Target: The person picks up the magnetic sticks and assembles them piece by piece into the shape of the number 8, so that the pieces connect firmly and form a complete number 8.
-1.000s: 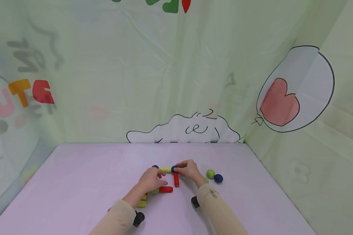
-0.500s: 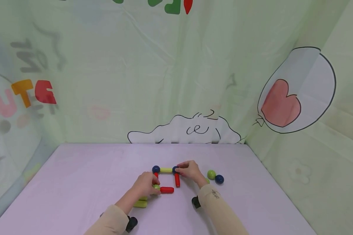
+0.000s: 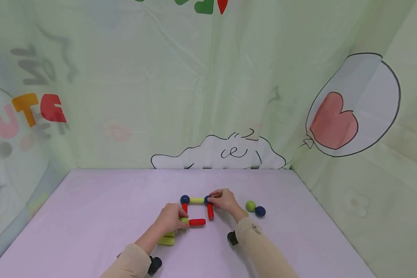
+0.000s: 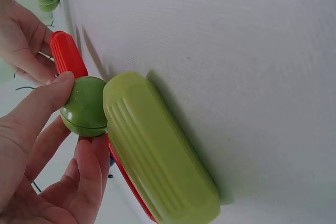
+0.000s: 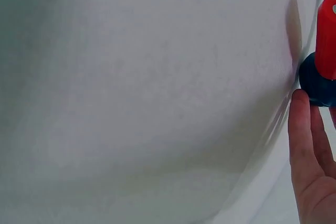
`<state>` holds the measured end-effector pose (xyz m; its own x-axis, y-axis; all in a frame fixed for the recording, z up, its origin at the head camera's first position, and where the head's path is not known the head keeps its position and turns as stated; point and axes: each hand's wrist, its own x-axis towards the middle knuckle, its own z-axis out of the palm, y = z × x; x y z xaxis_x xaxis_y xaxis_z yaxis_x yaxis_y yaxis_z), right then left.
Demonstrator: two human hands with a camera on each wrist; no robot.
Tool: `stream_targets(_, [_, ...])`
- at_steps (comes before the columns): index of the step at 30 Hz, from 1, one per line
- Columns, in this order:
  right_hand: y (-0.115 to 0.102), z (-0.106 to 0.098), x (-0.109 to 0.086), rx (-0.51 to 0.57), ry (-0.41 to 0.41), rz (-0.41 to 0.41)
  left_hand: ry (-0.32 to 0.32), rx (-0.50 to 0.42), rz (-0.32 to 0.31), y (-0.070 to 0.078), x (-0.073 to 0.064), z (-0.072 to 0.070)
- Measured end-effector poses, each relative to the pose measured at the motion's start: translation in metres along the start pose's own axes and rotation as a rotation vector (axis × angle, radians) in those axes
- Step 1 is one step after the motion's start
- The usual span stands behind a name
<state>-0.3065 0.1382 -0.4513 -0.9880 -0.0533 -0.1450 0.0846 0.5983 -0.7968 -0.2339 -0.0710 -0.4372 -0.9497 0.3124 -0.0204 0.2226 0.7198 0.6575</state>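
My left hand (image 3: pixel 170 217) pinches a green ball (image 4: pixel 85 106) between thumb and fingers. A red rod (image 3: pixel 197 222) sticks out from the ball to the right. Behind the hand, another red rod (image 3: pixel 185 208) runs from a blue ball (image 3: pixel 185 199) toward the green one; the hand partly covers where they meet. A yellow rod (image 3: pixel 197 200) links that blue ball to a second blue ball (image 5: pixel 315 85), which my right hand (image 3: pixel 224 200) holds by its fingertips. From this second ball a red rod (image 3: pixel 210 211) points toward the front, its near end free.
Yellow-green rods (image 3: pixel 166 241) lie in front of the left hand, partly hidden by it. To the right are a loose green ball (image 3: pixel 250 205) and a blue ball (image 3: pixel 260 211), side by side. Another green ball (image 3: pixel 246 212) shows partly behind the right wrist.
My left hand has come down and left from above the pieces and taken hold of the green ball. The red rod on it is slightly raised. My right hand stays at its blue ball.
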Motion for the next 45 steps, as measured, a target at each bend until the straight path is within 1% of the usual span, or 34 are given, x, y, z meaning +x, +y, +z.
stream_targets(5, [-0.002, -0.002, 0.001, -0.038, -0.008, -0.017, -0.005, -0.014, -0.001, -0.001, 0.001, 0.002])
stream_targets(11, [-0.003, -0.003, -0.001, -0.062, 0.000, -0.031, -0.010, -0.028, -0.022, -0.001, 0.002, 0.005])
stream_targets(16, [-0.003, -0.004, -0.002, -0.082, -0.006, -0.080, -0.003, -0.023, -0.035, -0.001, 0.001, 0.004])
stream_targets(20, [-0.004, -0.006, -0.003, -0.100, -0.012, -0.100, -0.003, -0.026, -0.043, 0.000, 0.000, 0.003])
stream_targets(24, [-0.004, -0.009, -0.005, -0.095, -0.014, -0.096, -0.003, -0.038, -0.049, -0.001, -0.001, 0.004])
stream_targets(28, [-0.004, -0.015, -0.007, -0.095, -0.016, -0.105, 0.002, -0.043, -0.043, -0.001, -0.002, 0.006])
stream_targets(32, [-0.004, -0.024, -0.012, -0.120, -0.007, -0.114, 0.004, -0.043, -0.041, 0.000, -0.002, 0.006])
stream_targets(35, [-0.005, -0.031, -0.016, -0.128, 0.003, -0.123, 0.010, -0.035, -0.025, 0.000, -0.002, 0.006])
stream_targets(39, [-0.003, -0.041, -0.020, -0.110, 0.004, -0.145, 0.022, -0.026, -0.010, -0.001, -0.002, 0.006])
stream_targets(45, [0.002, -0.058, -0.028, -0.128, 0.008, -0.183, 0.028, -0.021, -0.018, -0.001, -0.003, 0.006])
